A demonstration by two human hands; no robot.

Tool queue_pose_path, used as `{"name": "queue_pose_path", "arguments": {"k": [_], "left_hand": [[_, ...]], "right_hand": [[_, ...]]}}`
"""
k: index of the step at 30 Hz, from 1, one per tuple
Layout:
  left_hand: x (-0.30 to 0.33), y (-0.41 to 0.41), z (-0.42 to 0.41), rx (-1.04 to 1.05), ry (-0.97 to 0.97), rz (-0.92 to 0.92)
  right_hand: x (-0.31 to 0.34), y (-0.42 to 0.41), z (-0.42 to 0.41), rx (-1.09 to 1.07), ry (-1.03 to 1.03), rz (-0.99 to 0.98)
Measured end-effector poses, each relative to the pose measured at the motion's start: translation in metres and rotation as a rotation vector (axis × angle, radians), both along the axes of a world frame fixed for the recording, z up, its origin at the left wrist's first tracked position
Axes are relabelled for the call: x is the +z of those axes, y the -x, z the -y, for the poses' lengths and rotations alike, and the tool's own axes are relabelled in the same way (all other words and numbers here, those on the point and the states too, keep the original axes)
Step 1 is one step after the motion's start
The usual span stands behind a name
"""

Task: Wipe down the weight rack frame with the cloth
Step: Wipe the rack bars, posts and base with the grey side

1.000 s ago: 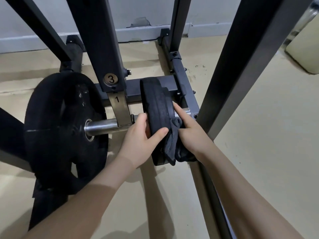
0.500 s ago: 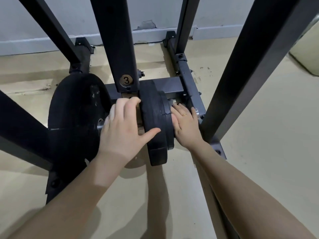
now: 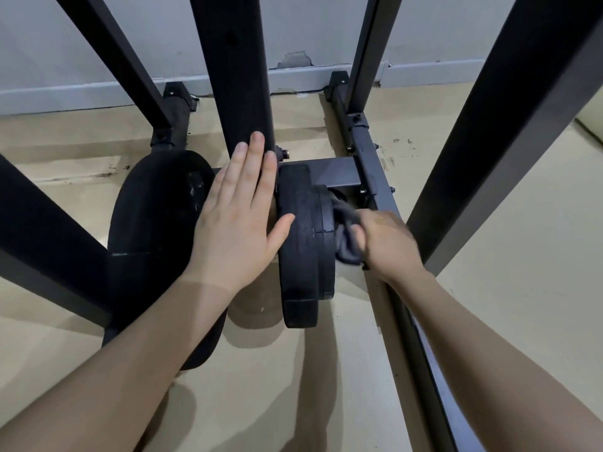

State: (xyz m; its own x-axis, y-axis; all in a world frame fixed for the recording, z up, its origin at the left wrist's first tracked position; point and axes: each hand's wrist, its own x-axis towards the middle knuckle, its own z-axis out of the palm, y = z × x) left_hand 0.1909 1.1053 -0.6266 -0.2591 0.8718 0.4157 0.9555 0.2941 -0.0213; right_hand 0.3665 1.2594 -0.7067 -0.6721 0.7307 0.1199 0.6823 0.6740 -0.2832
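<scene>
Left hand (image 3: 238, 216): lies flat with fingers straight and spread, the palm over the gap between the two plates; the fingertips touch the foot of the middle post and the thumb rests on the rim of the small plate.
Right hand (image 3: 388, 241): fingers curled round the cloth, the grip pinching it; the hand is blurred, and sits at 3 o'clock from the small plate, between the plate and the side rail.
Cloth (image 3: 344, 230): dark grey, bunched up, pressed against the right face of the small plate; one end trails up toward 12 o'clock to the joint of cross bar and side rail.
Weight rack frame (image 3: 372, 164): dark metal, standing on the floor; a cross bar runs behind the plates and meets the side rail at the right.
Middle post (image 3: 235, 70): rises toward 12 o'clock from just above the left hand.
Right post (image 3: 509, 109): thick, slanting from the side rail up toward 1 o'clock.
Small plate (image 3: 301, 243): black, upright on edge, at the centre.
Large plate (image 3: 156, 230): black, upright, at 9 o'clock from the left hand, partly hidden by the left forearm.
Floor (image 3: 505, 305): beige, with dark scuff marks near the rail.
Wall (image 3: 310, 31): pale grey, with a chipped patch above the skirting at 12 o'clock.
</scene>
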Motion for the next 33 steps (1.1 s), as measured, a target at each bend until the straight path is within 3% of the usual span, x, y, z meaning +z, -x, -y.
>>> {"name": "queue_pose_path", "arguments": {"k": [2,6,8,11,13,16,19,20,23,28,33], "left_hand": [[0.001,0.000,0.000,0.001,0.004,-0.004],[-0.002,-0.006,-0.004,0.024,0.009,0.035],[0.004,-0.006,0.000,0.008,0.028,0.046],[0.024,0.001,0.005,-0.066,-0.050,0.207],[0.049,0.008,0.000,-0.079,-0.213,0.325],[0.098,0.016,-0.021,0.005,-0.472,0.683],[0.126,0.026,-0.037,-0.005,-0.510,1.195],[0.130,0.029,-0.039,-0.022,-0.513,1.271],[0.133,0.033,-0.038,0.098,-0.498,1.165],[0.156,0.038,-0.034,0.172,-0.425,1.260],[0.193,0.042,-0.039,0.287,-0.315,1.153]], "right_hand": [[0.009,-0.005,-0.005,-0.147,0.081,-0.023],[0.011,0.014,0.027,0.145,0.185,-0.118],[0.030,0.022,0.027,0.025,0.361,-0.170],[0.089,0.040,0.021,-0.193,0.534,-0.426],[0.135,0.064,0.026,-0.195,0.595,-0.662],[0.176,0.108,0.041,-0.036,0.758,-0.817],[0.180,0.129,0.060,0.014,0.804,-0.901],[0.175,0.129,0.066,0.015,0.786,-0.926],[0.183,0.131,0.072,-0.006,0.810,-0.995],[0.278,0.170,0.035,0.044,0.667,-1.160],[0.270,0.165,0.025,0.158,0.557,-0.991]]}}
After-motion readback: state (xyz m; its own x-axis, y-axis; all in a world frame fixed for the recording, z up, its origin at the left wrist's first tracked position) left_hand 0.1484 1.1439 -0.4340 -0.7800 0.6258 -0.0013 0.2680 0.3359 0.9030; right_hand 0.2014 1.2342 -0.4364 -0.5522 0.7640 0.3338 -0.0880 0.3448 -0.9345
